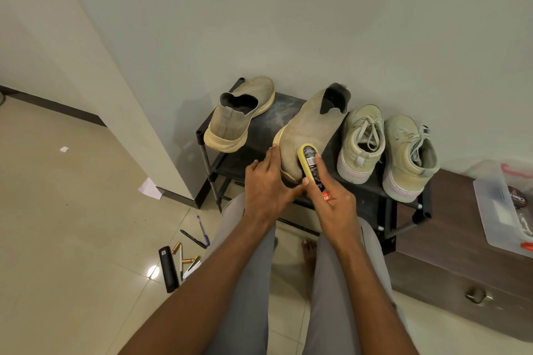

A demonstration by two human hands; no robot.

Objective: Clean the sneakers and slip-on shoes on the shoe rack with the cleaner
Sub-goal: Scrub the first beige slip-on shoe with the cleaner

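Step in hand: I am working the cleaner (313, 168) over the toe of the middle slip-on shoe (310, 127) on the shoe rack (259, 135).
Right hand (336, 202): fingers curled round the cleaner's body, index finger laid along its top, yellow sponge end pressed to the shoe's near right side.
Left hand (266, 184): fingers straight and close together, pressing the shoe's left side and sole edge to steady it; it grips nothing.
Where the shoes are: this slip-on lies toe toward me, mid-rack; the other slip-on (238, 118) sits at the far left, heel toward me; the two sneakers (386, 147) stand at the right end, touching each other.
How to do it well: I judge short, even strokes along the knit best, with light pressure so the shoe does not slide, and the left hand bracing opposite the sponge.
Watch for: the toe overhangs the rack's near edge, so a hard push could tip it off.
Left to do: by my reading, the other slip-on and both sneakers.
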